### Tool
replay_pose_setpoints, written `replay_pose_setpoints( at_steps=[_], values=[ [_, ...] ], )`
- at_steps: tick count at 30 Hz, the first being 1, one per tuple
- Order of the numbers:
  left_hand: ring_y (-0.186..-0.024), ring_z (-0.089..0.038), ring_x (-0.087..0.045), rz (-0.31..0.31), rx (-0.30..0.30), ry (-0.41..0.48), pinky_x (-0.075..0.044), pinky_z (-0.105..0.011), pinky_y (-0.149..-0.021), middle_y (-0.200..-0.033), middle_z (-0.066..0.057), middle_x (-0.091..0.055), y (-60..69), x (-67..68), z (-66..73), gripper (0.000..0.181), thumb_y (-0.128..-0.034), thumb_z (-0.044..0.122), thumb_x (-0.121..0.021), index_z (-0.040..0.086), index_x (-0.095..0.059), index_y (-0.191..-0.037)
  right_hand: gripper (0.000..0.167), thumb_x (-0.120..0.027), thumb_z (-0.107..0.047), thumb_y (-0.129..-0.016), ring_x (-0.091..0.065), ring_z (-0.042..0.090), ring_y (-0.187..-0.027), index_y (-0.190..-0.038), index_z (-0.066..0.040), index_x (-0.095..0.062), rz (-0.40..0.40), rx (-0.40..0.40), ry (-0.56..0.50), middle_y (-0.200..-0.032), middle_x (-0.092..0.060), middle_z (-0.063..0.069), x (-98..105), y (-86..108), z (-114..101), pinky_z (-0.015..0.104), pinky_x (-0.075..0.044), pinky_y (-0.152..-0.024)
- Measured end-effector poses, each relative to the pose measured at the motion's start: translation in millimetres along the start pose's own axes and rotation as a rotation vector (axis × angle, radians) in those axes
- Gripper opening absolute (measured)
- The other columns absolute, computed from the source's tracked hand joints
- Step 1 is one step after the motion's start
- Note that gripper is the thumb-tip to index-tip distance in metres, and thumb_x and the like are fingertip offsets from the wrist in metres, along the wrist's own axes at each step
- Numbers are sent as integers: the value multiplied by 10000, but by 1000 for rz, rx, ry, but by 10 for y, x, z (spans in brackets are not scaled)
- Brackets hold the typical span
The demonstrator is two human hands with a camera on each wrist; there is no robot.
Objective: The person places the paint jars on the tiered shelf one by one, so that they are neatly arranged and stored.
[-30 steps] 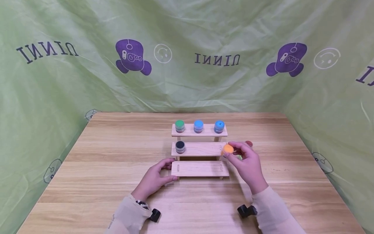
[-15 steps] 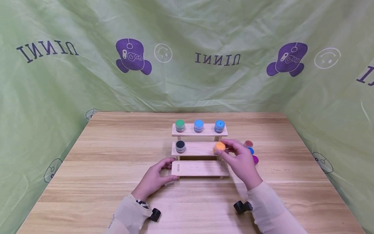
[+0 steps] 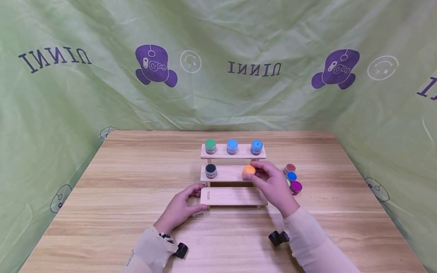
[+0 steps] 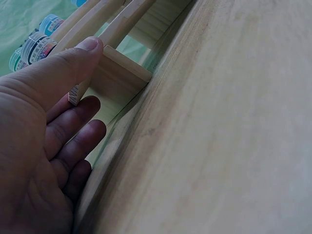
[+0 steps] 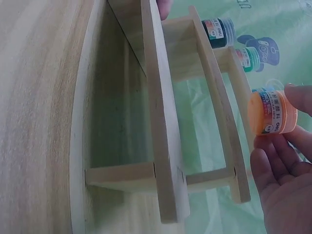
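My right hand [image 3: 271, 185] pinches an orange paint jar [image 3: 248, 171] between thumb and fingers, at the middle tier of a three-step wooden display rack [image 3: 235, 197]. In the right wrist view the orange jar [image 5: 273, 114] shows its printed label; whether its base touches the shelf I cannot tell. My left hand [image 3: 181, 206] holds the left end of the lowest step; in the left wrist view the thumb [image 4: 73, 68] lies against the board's edge with the fingers curled below. A black-lidded jar [image 3: 211, 171] stands at the left of the middle tier.
On the top tier stand a green jar [image 3: 210, 146], a light blue jar [image 3: 232, 146] and a darker blue jar [image 3: 256, 147]. Right of the rack, a red-brown jar [image 3: 290, 168], a blue jar [image 3: 291, 176], a magenta jar [image 3: 295, 187] and a partly hidden light green one cluster on the table [image 3: 341, 212].
My right hand has carried the orange jar leftward from the right end of the middle tier toward its centre, uncovering the jars on the table. The left hand has stayed put.
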State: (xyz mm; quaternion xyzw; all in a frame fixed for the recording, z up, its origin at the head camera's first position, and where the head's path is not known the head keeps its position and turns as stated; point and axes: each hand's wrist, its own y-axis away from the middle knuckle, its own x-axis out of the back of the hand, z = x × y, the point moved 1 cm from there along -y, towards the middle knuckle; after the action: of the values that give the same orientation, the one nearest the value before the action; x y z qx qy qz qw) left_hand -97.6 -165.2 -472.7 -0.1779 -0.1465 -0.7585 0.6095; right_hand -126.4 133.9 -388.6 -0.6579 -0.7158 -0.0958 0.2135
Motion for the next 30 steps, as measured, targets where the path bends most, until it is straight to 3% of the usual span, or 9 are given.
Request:
replay_pose_setpoints(
  at_steps=[7, 17, 30],
  values=[
    [-1098, -172, -614, 0, 4, -3, -404, -482, -1045, -1113, 35, -686, 0, -1, 2, 656, -757, 264, -897, 195, -620, -1348, 435, -810, -231, -870, -663, 206, -1032, -1262, -101, -674, -10, -19, 9, -1189, -647, 49, -70, -41, -33, 267, -552, -885],
    [-1100, -172, -613, -5, 4, -2, -409, -480, -1042, -1120, 34, -684, 6, 6, 21, 669, -760, 271, -896, 174, -614, -1358, 443, -815, -224, -864, -657, 207, -1032, -1258, -76, -675, -29, -43, 44, -1161, -651, 61, -174, -109, -63, 354, -552, -912],
    [-1095, -169, -613, -5, -19, -4, -417, -475, -1031, -1121, 39, -682, 8, 6, 1, 653, -768, 280, -891, 187, -615, -1353, 425, -800, -192, -879, -647, 203, -1030, -1271, -91, -673, -55, -89, 33, -1167, -648, 50, -275, -171, -90, 365, -554, -913]
  ],
)
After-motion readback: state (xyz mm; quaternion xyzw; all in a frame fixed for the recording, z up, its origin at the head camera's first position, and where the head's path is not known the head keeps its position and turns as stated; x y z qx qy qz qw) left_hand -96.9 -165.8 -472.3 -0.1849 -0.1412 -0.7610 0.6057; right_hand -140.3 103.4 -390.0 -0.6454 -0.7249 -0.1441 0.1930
